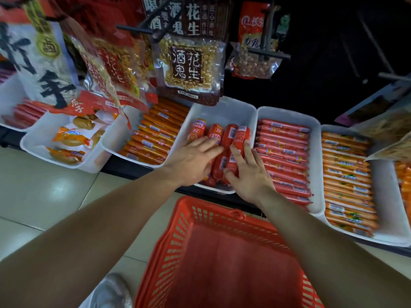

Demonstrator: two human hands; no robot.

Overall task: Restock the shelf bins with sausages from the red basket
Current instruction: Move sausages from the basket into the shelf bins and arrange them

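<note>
Red basket (pixel 169 252) nearest; left hand (pixel 191 162), right hand (pixel 248 174), grips unclenched, flat on sausages (pixel 231 134) lying front-to-back.

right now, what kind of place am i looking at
Most likely a grocery shop or supermarket aisle. White shelf bins hold rows of packaged sausages, sealed bags of peanuts hang above them, and a red shopping basket is just below.
</note>
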